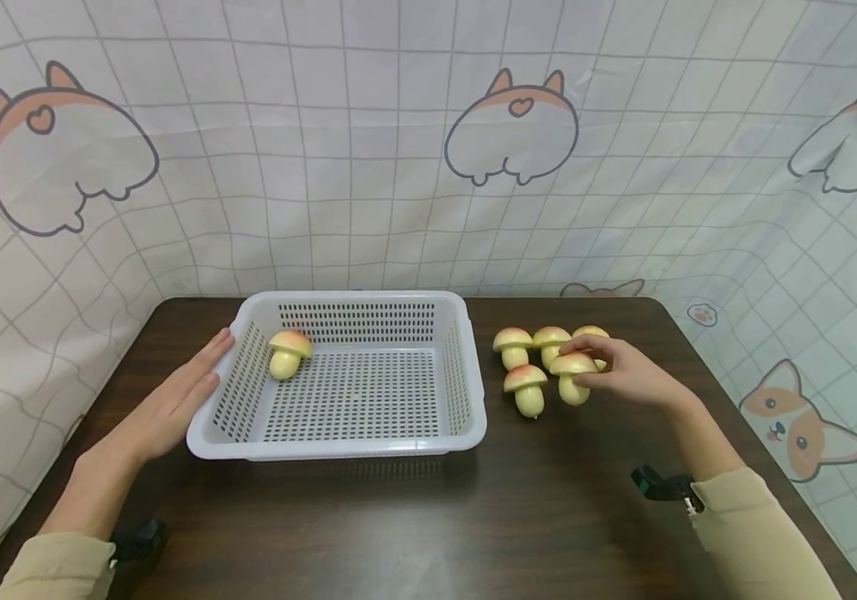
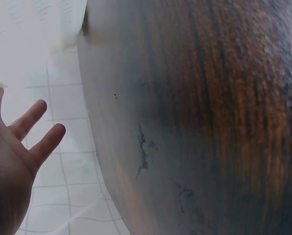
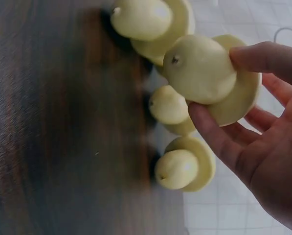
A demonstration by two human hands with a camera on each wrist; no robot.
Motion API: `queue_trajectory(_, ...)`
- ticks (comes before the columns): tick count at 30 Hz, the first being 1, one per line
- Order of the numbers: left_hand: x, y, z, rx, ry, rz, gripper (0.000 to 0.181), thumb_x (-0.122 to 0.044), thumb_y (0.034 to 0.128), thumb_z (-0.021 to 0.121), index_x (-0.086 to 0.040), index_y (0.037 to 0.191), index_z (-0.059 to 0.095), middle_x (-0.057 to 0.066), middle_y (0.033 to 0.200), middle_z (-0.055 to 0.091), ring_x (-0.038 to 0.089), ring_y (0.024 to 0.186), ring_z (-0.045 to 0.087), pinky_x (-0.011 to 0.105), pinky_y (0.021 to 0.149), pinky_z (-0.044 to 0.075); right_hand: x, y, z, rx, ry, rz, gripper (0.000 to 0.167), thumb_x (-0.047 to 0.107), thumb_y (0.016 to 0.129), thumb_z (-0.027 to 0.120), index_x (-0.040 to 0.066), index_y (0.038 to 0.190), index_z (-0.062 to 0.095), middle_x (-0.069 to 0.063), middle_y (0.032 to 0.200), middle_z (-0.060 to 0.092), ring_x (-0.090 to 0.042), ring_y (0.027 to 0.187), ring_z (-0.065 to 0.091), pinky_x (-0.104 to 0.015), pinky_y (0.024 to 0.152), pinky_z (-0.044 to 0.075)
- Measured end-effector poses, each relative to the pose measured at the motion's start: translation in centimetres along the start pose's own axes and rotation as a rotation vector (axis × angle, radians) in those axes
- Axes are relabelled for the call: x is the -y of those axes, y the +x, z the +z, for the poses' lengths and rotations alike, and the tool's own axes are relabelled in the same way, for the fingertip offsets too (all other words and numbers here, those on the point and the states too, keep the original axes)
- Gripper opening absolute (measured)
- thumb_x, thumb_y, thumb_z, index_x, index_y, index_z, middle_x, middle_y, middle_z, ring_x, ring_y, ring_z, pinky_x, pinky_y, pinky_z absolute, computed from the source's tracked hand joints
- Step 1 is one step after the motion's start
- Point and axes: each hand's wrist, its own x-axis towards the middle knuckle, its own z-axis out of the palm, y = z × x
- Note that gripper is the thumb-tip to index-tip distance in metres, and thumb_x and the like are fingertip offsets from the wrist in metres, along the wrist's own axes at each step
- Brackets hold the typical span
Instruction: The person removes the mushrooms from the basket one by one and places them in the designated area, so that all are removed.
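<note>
My right hand (image 1: 627,372) pinches a yellow toy mushroom (image 1: 571,390) between thumb and fingers. In the right wrist view the pale stem of the held mushroom (image 3: 199,68) points away from the palm, and the thumb lies against its cap. Extended along the left rim of a light grey plastic basket (image 1: 338,450) is my left hand (image 1: 162,414), its fingers straight and touching the rim. The left wrist view shows that hand (image 2: 11,161) with spread fingers. One mushroom (image 1: 288,357) with a reddish cap lies inside the basket, near its left wall.
Several more mushrooms stand close around the right hand, among them a front one (image 1: 527,392) and a back-left one (image 1: 513,346). Everything sits on a dark wood-grain table (image 1: 398,533). A checked cloth (image 1: 368,208) with cartoon dogs hangs behind and beside it.
</note>
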Motion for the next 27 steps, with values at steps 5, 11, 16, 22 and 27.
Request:
queue_trajectory(5, 0.0, 0.0, -0.1, -0.002, 0.006, -0.002, 0.056, -0.014, 0.1099, 0.039, -0.011, 0.164, 0.024, 0.013, 0.17, 0.016, 0.032, 0.154, 0.018, 0.011, 0.109, 0.01, -1.1, -0.2, 0.3, -0.003, 0.019, 0.035, 0.038, 0.007, 0.093, 0.077, 0.006, 0.128, 0.064, -0.012, 0.125, 0.061, -0.028, 0.109, 0.055, -0.033, 0.084, 0.05)
queue_trajectory(11, 0.0, 0.0, 0.1, -0.002, 0.0, 0.004, 0.057, -0.013, 0.1096, 0.04, -0.012, 0.164, 0.023, 0.016, 0.169, 0.016, 0.032, 0.153, 0.019, 0.011, 0.109, 0.011, -2.1, -0.6, 0.8, -0.006, -0.001, 0.066, 0.038, 0.009, 0.093, 0.077, 0.006, 0.128, 0.064, -0.012, 0.126, 0.064, -0.028, 0.112, 0.056, -0.033, 0.086, 0.048)
queue_trajectory(16, 0.1, 0.0, 0.1, 0.001, -0.001, 0.002, 0.057, -0.014, 0.1097, 0.039, -0.012, 0.164, 0.023, 0.014, 0.17, 0.015, 0.034, 0.153, 0.019, 0.011, 0.109, 0.01, -2.9, -0.9, 1.3, 0.001, 0.016, 0.094, 0.04, 0.009, 0.093, 0.077, 0.003, 0.13, 0.063, -0.013, 0.125, 0.066, -0.028, 0.112, 0.058, -0.032, 0.086, 0.049)
queue_trajectory(22, 0.1, 0.0, 0.1, -0.004, 0.002, 0.005, 0.057, -0.013, 0.1096, 0.039, -0.012, 0.164, 0.023, 0.016, 0.169, 0.016, 0.026, 0.154, 0.017, 0.011, 0.11, 0.01, -3.1, -1.0, 1.7, -0.013, 0.015, 0.124, 0.044, 0.018, 0.094, 0.078, 0.005, 0.134, 0.063, -0.011, 0.128, 0.066, -0.029, 0.117, 0.057, -0.033, 0.087, 0.049)
queue_trajectory(27, 0.1, -0.1, 0.1, 0.0, 0.002, -0.003, 0.057, -0.014, 0.1097, 0.039, -0.012, 0.164, 0.023, 0.017, 0.169, 0.016, 0.03, 0.154, 0.017, 0.011, 0.109, 0.01, -3.1, -1.4, 1.5, -0.037, 0.044, 0.136, 0.049, 0.018, 0.094, 0.078, 0.003, 0.137, 0.059, -0.016, 0.137, 0.06, -0.039, 0.13, 0.051, -0.046, 0.094, 0.046)
